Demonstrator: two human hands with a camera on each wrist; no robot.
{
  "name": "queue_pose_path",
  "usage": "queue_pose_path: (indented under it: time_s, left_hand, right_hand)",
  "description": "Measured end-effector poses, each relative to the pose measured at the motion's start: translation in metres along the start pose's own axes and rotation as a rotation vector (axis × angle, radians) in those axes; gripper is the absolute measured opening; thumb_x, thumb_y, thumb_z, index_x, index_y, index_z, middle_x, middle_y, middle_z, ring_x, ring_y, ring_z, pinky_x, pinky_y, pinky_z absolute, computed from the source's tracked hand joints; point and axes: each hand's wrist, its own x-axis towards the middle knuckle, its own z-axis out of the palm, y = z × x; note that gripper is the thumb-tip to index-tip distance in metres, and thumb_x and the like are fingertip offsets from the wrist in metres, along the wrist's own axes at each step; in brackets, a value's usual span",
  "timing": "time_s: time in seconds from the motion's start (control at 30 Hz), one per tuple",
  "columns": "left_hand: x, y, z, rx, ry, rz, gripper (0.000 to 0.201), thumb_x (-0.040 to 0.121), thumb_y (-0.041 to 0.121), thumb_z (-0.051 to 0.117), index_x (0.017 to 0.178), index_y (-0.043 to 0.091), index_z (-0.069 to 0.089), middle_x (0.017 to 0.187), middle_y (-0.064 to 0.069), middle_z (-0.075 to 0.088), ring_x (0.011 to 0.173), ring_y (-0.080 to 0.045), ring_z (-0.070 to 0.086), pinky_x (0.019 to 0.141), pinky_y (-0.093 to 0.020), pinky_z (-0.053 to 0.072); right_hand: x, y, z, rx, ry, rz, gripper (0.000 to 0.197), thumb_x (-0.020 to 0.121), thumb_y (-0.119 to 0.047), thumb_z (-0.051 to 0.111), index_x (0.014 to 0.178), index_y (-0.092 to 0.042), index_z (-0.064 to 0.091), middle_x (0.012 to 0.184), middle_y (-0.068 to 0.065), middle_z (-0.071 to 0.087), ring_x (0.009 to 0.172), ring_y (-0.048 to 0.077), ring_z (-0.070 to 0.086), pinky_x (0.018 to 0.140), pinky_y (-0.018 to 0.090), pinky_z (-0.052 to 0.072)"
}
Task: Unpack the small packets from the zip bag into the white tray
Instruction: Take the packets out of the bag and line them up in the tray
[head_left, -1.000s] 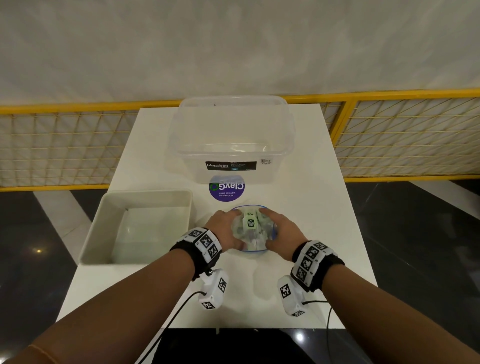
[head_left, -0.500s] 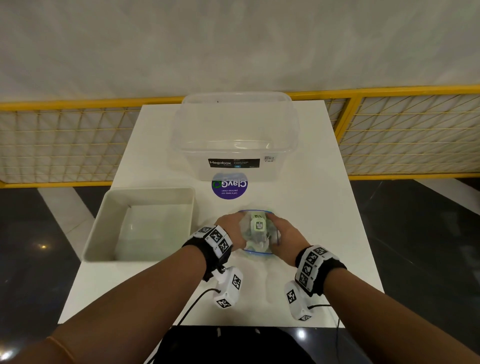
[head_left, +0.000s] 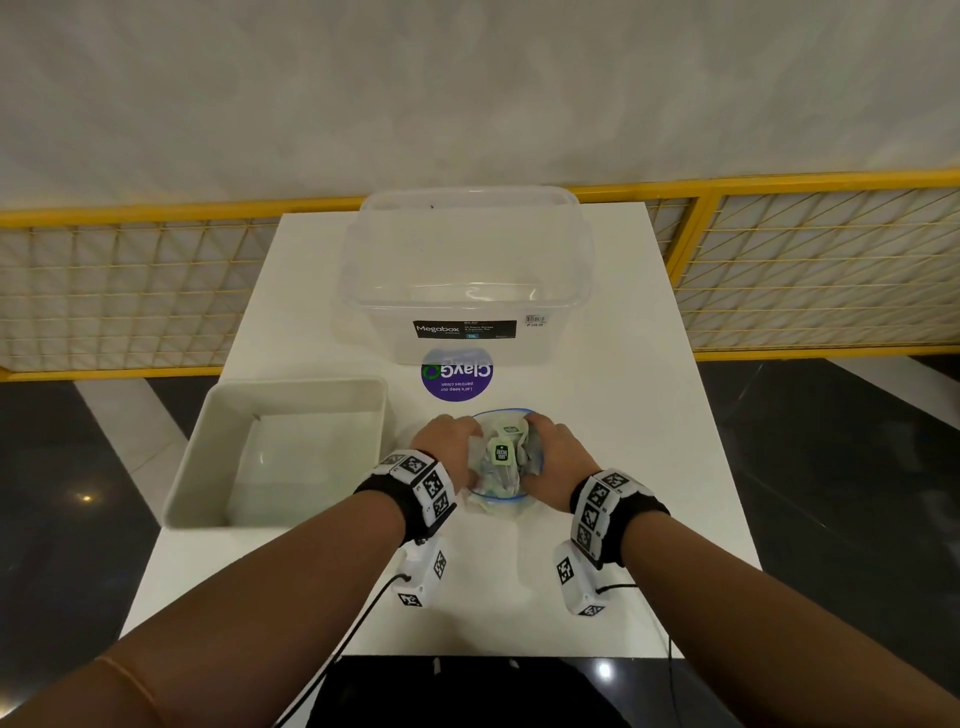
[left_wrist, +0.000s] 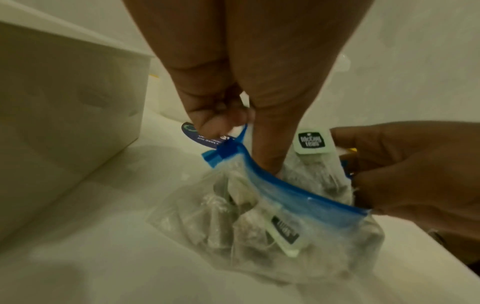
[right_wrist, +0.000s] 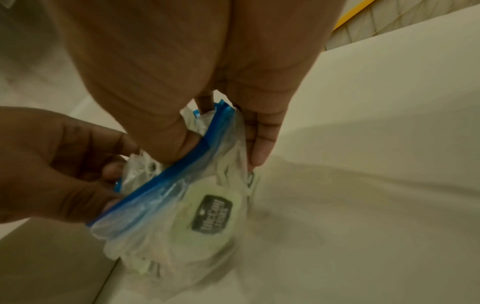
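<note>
A clear zip bag (head_left: 500, 500) with a blue zip rim (left_wrist: 285, 187) stands on the white table, its mouth pulled wide. Inside lie several small tea packets with green tags (head_left: 502, 453) (left_wrist: 310, 140) (right_wrist: 211, 214). My left hand (head_left: 451, 440) pinches the left side of the rim (left_wrist: 233, 123), thumb inside the mouth. My right hand (head_left: 557, 456) pinches the right side (right_wrist: 205, 131), thumb inside, fingers outside. The white tray (head_left: 228, 457) sits just left of the bag; nothing shows in it.
A large clear Megabox tub (head_left: 467, 270) stands behind the bag, with a round purple sticker (head_left: 457, 379) on the table in front of it. The table's near edge (head_left: 395, 652) is close to my forearms. A yellow mesh fence (head_left: 779, 270) runs behind the table.
Both hands stay on the bag rim and have spread its mouth wider. The view has shifted slightly.
</note>
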Motion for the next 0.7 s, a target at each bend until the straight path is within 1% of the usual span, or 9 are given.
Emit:
queue_pose_path:
  time_s: [0.07, 0.13, 0.23, 0.3, 0.4, 0.5, 0.57, 0.63, 0.7]
  left_hand:
    - [0.000, -0.004, -0.004, -0.072, -0.008, 0.017, 0.073, 0.067, 0.027, 0.086, 0.131, 0.023, 0.050, 0.119, -0.005, 0.060, 0.108, -0.023, 0.058, 0.093, -0.030, 0.047]
    - [-0.002, -0.005, -0.010, -0.102, 0.019, 0.046, 0.064, 0.071, 0.029, 0.083, 0.128, 0.022, 0.053, 0.111, -0.001, 0.064, 0.103, -0.019, 0.060, 0.091, -0.029, 0.048]
    - [-0.003, 0.001, -0.018, -0.065, 0.108, 0.146, 0.045, 0.081, 0.027, 0.073, 0.124, 0.025, 0.057, 0.113, -0.001, 0.056, 0.103, -0.018, 0.058, 0.091, -0.030, 0.046]
    - [-0.002, 0.008, -0.019, -0.018, 0.110, 0.213, 0.041, 0.087, 0.024, 0.067, 0.127, 0.026, 0.058, 0.118, -0.002, 0.051, 0.105, -0.020, 0.057, 0.092, -0.031, 0.045]
    - [0.000, 0.015, -0.018, 0.045, 0.070, 0.251, 0.035, 0.091, 0.022, 0.061, 0.126, 0.025, 0.060, 0.121, -0.004, 0.048, 0.107, -0.023, 0.055, 0.093, -0.032, 0.045]
    - [0.000, 0.018, -0.020, 0.078, 0.079, 0.265, 0.024, 0.092, 0.021, 0.059, 0.116, 0.021, 0.065, 0.118, -0.004, 0.052, 0.105, -0.024, 0.056, 0.090, -0.032, 0.045]
    - [-0.001, 0.022, -0.025, 0.063, 0.103, 0.287, 0.019, 0.092, 0.020, 0.058, 0.109, 0.019, 0.068, 0.112, -0.003, 0.059, 0.102, -0.022, 0.058, 0.088, -0.032, 0.047]
    - [-0.003, 0.027, -0.034, 0.015, 0.123, 0.331, 0.017, 0.091, 0.016, 0.058, 0.104, 0.019, 0.069, 0.103, -0.001, 0.066, 0.096, -0.020, 0.061, 0.085, -0.032, 0.049]
    - [-0.005, 0.035, -0.044, -0.050, 0.149, 0.384, 0.015, 0.090, 0.015, 0.058, 0.100, 0.017, 0.069, 0.098, 0.000, 0.068, 0.091, -0.018, 0.062, 0.082, -0.031, 0.050]
  right_hand:
    - [0.000, -0.001, 0.000, 0.014, 0.009, 0.008, 0.090, 0.069, -0.036, 0.077, 0.145, -0.019, 0.030, 0.126, 0.009, 0.052, 0.119, 0.025, 0.049, 0.101, 0.036, 0.043]
    - [0.001, 0.000, -0.001, 0.016, -0.005, 0.011, 0.094, 0.067, -0.041, 0.075, 0.146, -0.025, 0.028, 0.129, 0.010, 0.052, 0.120, 0.027, 0.052, 0.102, 0.037, 0.044]
    - [-0.001, 0.000, -0.006, -0.012, -0.025, 0.011, 0.086, 0.075, -0.031, 0.072, 0.148, -0.030, 0.028, 0.132, 0.011, 0.052, 0.120, 0.029, 0.053, 0.102, 0.036, 0.043]
    - [-0.003, -0.002, -0.011, 0.001, -0.009, 0.009, 0.080, 0.076, -0.027, 0.071, 0.146, -0.031, 0.032, 0.137, 0.007, 0.051, 0.123, 0.027, 0.051, 0.104, 0.033, 0.041]
    - [-0.005, -0.004, -0.016, 0.019, 0.031, -0.007, 0.065, 0.076, -0.026, 0.071, 0.137, -0.026, 0.047, 0.138, 0.004, 0.049, 0.125, 0.024, 0.049, 0.103, 0.028, 0.039]
    - [-0.006, -0.006, -0.021, -0.007, 0.078, -0.030, 0.060, 0.071, -0.035, 0.073, 0.128, -0.028, 0.056, 0.142, 0.009, 0.044, 0.129, 0.027, 0.045, 0.108, 0.037, 0.038]
    - [-0.009, -0.008, -0.025, -0.037, 0.118, -0.039, 0.058, 0.071, -0.036, 0.077, 0.125, -0.030, 0.058, 0.146, 0.007, 0.040, 0.133, 0.025, 0.039, 0.111, 0.037, 0.033]
    - [-0.012, -0.014, -0.031, -0.046, 0.159, -0.088, 0.053, 0.072, -0.034, 0.079, 0.121, -0.028, 0.061, 0.141, 0.003, 0.046, 0.128, 0.024, 0.040, 0.105, 0.030, 0.031]
    - [-0.014, -0.023, -0.037, -0.030, 0.198, -0.164, 0.038, 0.076, -0.027, 0.077, 0.112, -0.018, 0.067, 0.122, 0.003, 0.060, 0.111, 0.022, 0.051, 0.093, 0.025, 0.036]
